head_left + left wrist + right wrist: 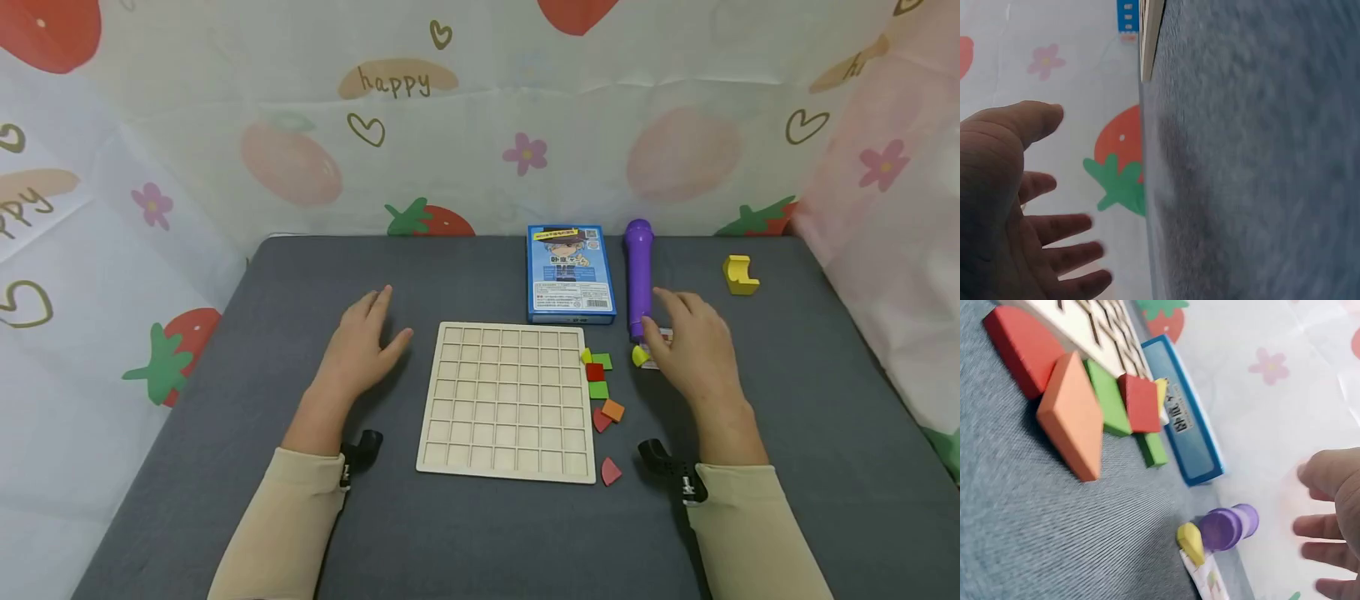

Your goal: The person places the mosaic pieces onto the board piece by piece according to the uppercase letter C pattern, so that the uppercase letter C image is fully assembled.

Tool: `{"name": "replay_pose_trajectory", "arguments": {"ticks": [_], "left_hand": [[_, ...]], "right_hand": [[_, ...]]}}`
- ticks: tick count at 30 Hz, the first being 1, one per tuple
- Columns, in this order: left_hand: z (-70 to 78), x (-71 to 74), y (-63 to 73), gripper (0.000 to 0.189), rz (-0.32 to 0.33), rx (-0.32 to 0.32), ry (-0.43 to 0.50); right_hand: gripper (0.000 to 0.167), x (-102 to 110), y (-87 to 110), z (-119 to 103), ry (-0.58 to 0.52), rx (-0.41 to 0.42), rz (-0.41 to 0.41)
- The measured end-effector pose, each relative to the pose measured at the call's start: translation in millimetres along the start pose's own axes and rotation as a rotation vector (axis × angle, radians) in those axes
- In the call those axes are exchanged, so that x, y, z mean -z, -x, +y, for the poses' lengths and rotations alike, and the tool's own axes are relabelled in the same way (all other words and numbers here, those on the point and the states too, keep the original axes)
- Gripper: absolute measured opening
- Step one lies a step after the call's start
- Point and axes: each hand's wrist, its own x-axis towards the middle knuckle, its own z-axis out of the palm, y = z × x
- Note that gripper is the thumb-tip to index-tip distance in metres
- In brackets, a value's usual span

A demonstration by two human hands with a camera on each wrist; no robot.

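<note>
My left hand (356, 354) is left of a pale wooden grid board (506, 400), apart from it, fingers extended and holding nothing. In the left wrist view, the thumb and fingers of this left hand (1004, 194) are spread apart. On the other side, my right hand (697, 354) is over the table near a purple microphone (639, 267). Its fingers are relaxed and hold nothing. Partly hidden beneath it are a small yellow block (640, 356) and a printed card. Along the board's right edge lie red, green, yellow and orange blocks, including an orange square (1069, 415) and a red quarter-round (611, 472).
A blue printed box (572, 275) lies behind the board, left of the microphone. At the back right sits a yellow block with a curved notch (741, 277). The dark grey table (480, 542) backs onto a patterned cloth (465, 158).
</note>
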Motion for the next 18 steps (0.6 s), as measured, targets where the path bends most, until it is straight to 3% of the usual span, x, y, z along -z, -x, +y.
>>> {"name": "replay_pose_trajectory", "arguments": {"ticks": [4, 12, 18], "left_hand": [[0.2, -5.5, -1.4, 0.076, -0.057, -0.011, 0.071], [-0.1, -21.6, -2.6, 0.063, -0.075, -0.078, 0.237], [1.7, -38.5, -3.9, 0.053, -0.058, -0.115, 0.231]], "right_hand": [[0.047, 4, 0.7, -3, -0.037, -0.028, -0.089], [0.034, 2, -1.5, -2, -0.04, -0.098, -0.348], [0.043, -3, -2.3, 1, 0.018, -0.167, -0.429]]}}
